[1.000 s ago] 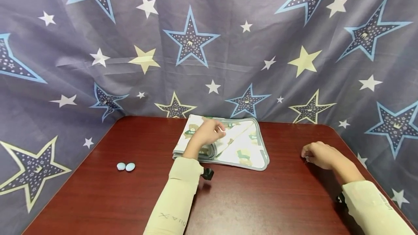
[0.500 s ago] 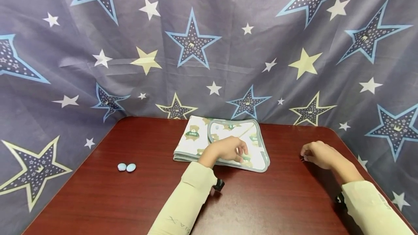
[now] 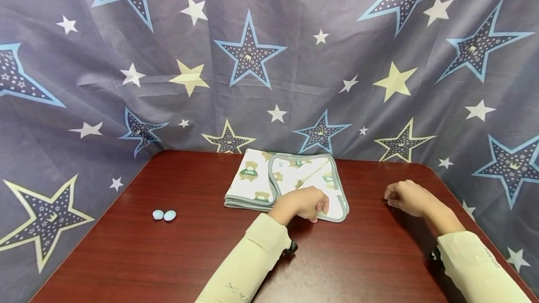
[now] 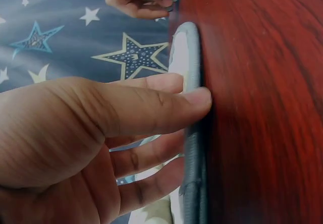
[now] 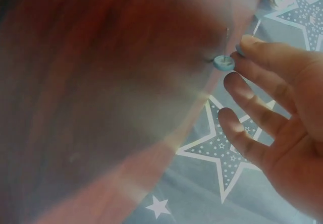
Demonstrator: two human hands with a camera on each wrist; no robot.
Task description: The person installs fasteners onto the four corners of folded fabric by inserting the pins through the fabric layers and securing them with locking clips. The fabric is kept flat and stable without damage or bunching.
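A folded white quilt [image 3: 257,172] with bear prints and grey binding lies at the far middle of the table. My left hand [image 3: 304,201] is at its front edge, right of centre. In the left wrist view the thumb and fingers pinch the quilt's grey border [image 4: 192,153]. Over the table's right side, my right hand [image 3: 410,198] pinches a small blue round pin fastener [image 5: 223,62] between thumb and index finger; its other fingers are spread. A light-blue dot [image 3: 280,164], like a fastener cap, shows on the quilt's top.
Two light-blue oval pieces [image 3: 163,215] lie side by side at the left of the dark red wooden table [image 3: 126,256]. A grey-blue curtain [image 3: 337,97] with star prints hangs behind the table and on both sides.
My left hand has moved from over the quilt's middle rightward and toward me, down to its front edge, and now pinches it. The right hand has barely moved.
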